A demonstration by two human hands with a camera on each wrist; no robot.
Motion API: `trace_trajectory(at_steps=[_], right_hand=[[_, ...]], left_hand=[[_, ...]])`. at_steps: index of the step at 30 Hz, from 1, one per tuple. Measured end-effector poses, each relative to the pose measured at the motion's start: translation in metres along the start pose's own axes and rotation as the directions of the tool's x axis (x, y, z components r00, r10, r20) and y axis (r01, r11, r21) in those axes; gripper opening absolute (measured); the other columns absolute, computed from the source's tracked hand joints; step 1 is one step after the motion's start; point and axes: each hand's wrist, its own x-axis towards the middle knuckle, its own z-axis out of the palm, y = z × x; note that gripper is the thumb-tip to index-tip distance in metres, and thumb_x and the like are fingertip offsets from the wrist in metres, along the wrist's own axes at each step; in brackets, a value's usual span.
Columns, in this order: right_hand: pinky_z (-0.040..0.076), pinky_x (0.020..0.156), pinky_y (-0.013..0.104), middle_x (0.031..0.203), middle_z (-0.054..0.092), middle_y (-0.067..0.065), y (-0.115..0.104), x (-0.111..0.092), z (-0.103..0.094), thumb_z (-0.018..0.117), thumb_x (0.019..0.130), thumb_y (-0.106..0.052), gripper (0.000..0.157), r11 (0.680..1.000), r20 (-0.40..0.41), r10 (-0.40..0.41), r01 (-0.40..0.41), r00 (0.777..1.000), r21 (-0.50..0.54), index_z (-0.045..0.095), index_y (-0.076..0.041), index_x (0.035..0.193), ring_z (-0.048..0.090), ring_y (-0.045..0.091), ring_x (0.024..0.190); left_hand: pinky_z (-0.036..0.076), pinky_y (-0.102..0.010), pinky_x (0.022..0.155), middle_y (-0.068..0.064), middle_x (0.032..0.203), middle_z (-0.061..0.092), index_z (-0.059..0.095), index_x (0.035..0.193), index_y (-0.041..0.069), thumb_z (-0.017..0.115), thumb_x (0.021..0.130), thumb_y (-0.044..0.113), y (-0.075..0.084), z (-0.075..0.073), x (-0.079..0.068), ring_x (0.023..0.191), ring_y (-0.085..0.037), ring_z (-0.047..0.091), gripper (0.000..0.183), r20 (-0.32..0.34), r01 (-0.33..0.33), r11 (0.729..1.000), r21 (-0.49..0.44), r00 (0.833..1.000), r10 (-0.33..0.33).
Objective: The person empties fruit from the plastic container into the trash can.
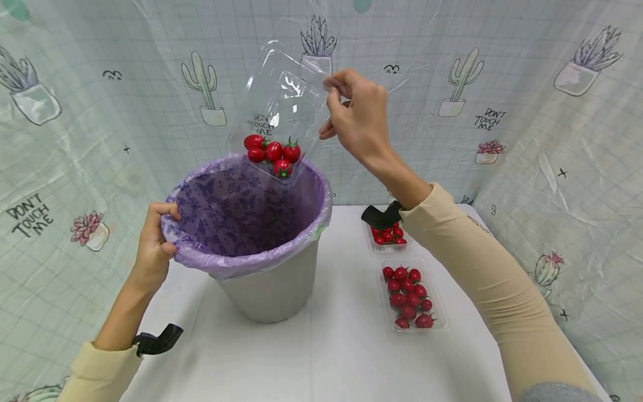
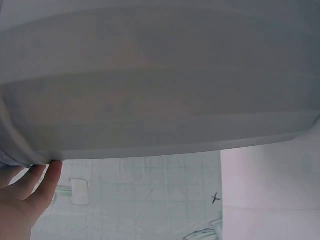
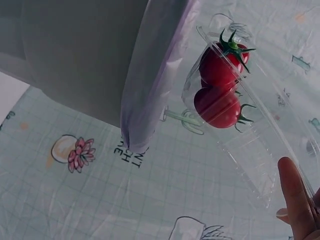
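Right hand [image 1: 360, 114] pinching clear box [image 1: 308, 106] by long side; box tipping, long way sloping down toward bin [image 1: 271, 285]. Tomatoes [image 1: 273, 152] sitting in low end, down-left of right hand's fingers, nearer these than left hand [image 1: 154, 245]. Left hand gripping bin rim.

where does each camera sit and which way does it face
Head: on the head, facing forward and down at the bin and tilted clear box; left hand, right hand and sleeved arms show.
Left wrist: on that wrist, facing the bin's grey outer wall; part of the left hand shows at lower left.
Right wrist: on that wrist, facing the box's tomatoes and the purple liner; part of the right hand shows at lower right.
Shared: head and right wrist both show that box.
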Motion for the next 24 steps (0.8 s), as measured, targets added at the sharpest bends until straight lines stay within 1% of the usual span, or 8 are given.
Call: trace_trajectory(at_steps=[7,14,24], right_hand=[[0.058,0.055,0.026,0.125,0.074,0.013,-0.0010,-0.0013,-0.0001,0.051,0.103,0.003,0.021,1.000,-0.001,-0.015,0.015,1.000,-0.020,0.067,0.005,0.116,0.067,0.007,0.050],[0.058,0.055,0.025,0.125,0.074,0.013,-0.0003,-0.0035,0.0027,0.051,0.103,0.003,0.021,0.997,-0.004,-0.058,0.058,0.998,-0.045,0.067,0.005,0.115,0.069,0.012,0.052],[0.058,0.056,0.024,0.125,0.074,0.012,0.0000,-0.0041,0.0048,0.051,0.103,0.002,0.021,0.994,-0.010,-0.088,0.087,0.996,-0.071,0.068,0.005,0.115,0.070,0.017,0.054]], left_hand=[[0.033,-0.024,0.061,-0.004,0.096,0.046,0.051,0.112,0.002,0.084,0.080,0.056,-0.0011,-0.0006,-0.0007,0.080,-0.014,0.043,0.070,-0.005,0.008,1.000,0.003,1.000,-0.008],[0.034,-0.023,0.061,-0.003,0.095,0.047,0.051,0.111,0.003,0.084,0.080,0.056,-0.0015,-0.0005,-0.0011,0.079,-0.014,0.044,0.071,-0.008,0.011,1.000,0.006,1.000,-0.011],[0.035,-0.022,0.063,-0.004,0.098,0.047,0.052,0.111,0.003,0.084,0.079,0.056,-0.0009,-0.0005,-0.0009,0.082,-0.014,0.044,0.070,-0.009,0.012,1.000,0.007,1.000,-0.012]])
